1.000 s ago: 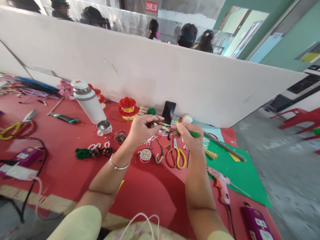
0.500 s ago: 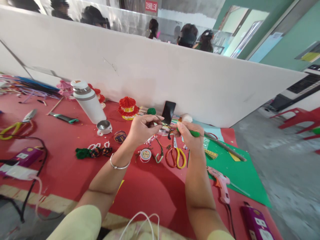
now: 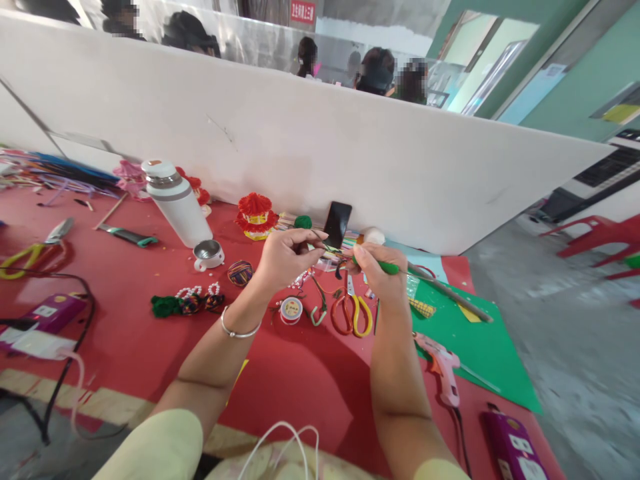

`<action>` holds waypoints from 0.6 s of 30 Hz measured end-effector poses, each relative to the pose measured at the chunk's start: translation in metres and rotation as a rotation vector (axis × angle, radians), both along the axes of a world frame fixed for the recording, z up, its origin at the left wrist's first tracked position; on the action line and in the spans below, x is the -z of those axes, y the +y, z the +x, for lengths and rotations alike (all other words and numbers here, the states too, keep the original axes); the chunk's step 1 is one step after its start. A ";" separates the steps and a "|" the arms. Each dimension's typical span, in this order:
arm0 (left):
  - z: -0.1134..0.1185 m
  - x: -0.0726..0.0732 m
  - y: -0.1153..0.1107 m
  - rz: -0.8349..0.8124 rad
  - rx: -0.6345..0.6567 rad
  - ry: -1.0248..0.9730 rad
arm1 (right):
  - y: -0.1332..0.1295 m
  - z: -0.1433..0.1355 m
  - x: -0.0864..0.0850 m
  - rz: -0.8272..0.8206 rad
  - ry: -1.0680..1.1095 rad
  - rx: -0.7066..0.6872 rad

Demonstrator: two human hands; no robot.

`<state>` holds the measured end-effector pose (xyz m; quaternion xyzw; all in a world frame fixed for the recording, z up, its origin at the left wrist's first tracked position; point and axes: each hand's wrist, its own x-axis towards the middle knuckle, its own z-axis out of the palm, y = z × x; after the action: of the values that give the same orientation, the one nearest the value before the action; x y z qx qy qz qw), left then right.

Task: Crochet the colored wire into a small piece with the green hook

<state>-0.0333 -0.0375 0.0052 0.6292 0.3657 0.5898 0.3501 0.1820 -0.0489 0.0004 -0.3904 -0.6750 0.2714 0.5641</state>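
Note:
My right hand (image 3: 383, 270) is closed on a thin tool with a green handle (image 3: 390, 267), which looks like a crochet hook. Its tip points left toward my left hand (image 3: 293, 257), whose thumb and fingers pinch a thin dark multicoloured yarn (image 3: 334, 251). The yarn runs across the small gap between the hands, and a dark end hangs near the right fingers. Fine detail at the tip is too small to make out. Below the hands lie scissors (image 3: 361, 317) with red and yellow handles and a small white spool (image 3: 291, 310).
A white thermos (image 3: 177, 207) and its metal cup (image 3: 208, 253) stand at left, near a multicoloured yarn ball (image 3: 240, 273). A phone (image 3: 337, 225) leans against the white partition (image 3: 280, 127). At right, a pink glue gun (image 3: 443, 370) rests beside a green sheet (image 3: 493, 347).

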 end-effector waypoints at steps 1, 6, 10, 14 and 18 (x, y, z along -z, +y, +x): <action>0.000 0.001 0.000 0.007 -0.002 0.003 | 0.000 0.000 0.000 0.006 -0.008 -0.006; 0.001 0.003 0.001 0.025 -0.005 0.013 | 0.001 0.000 -0.002 -0.005 -0.012 -0.016; 0.001 0.002 0.001 0.046 -0.008 0.016 | 0.001 0.000 -0.002 0.029 -0.049 -0.017; 0.001 0.002 0.000 0.074 -0.018 0.024 | 0.001 -0.001 -0.002 0.070 -0.081 -0.014; 0.003 0.002 -0.001 0.101 -0.029 0.032 | 0.001 -0.002 -0.003 0.136 -0.179 -0.010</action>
<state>-0.0305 -0.0385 0.0030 0.6500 0.3503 0.6023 0.3034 0.1802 -0.0479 0.0033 -0.3703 -0.7415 0.1919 0.5256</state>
